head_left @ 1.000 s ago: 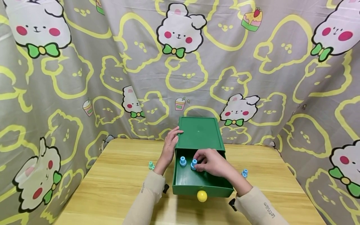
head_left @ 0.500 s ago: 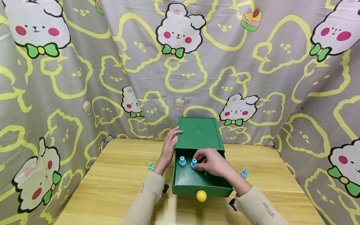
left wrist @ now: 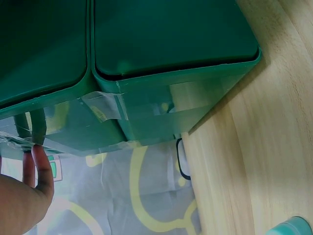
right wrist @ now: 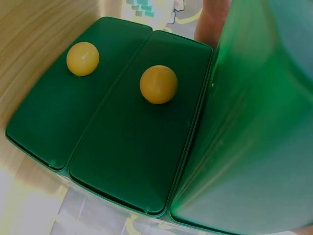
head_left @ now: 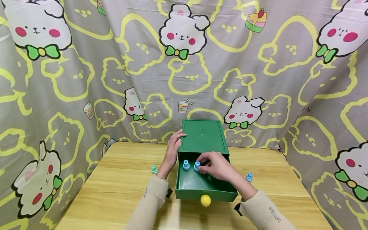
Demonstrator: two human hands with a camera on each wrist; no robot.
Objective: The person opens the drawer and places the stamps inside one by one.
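Teal, a small peg (head_left: 154,169) is left on the wooden table (head_left: 115,191), just beside the left forearm. The left hand (head_left: 173,149) is laid flat with straight fingers against the side of the green drawer box (head_left: 203,137), apparently so that the box is steadied. In the pulled-out drawer (head_left: 201,187) one blue peg (head_left: 186,164) stands upright, and a second blue peg (head_left: 197,166) next to it is pinched by the curled fingers of the right hand (head_left: 215,166), low inside the drawer. Another blue peg (head_left: 249,176) is seen on the table at the right.
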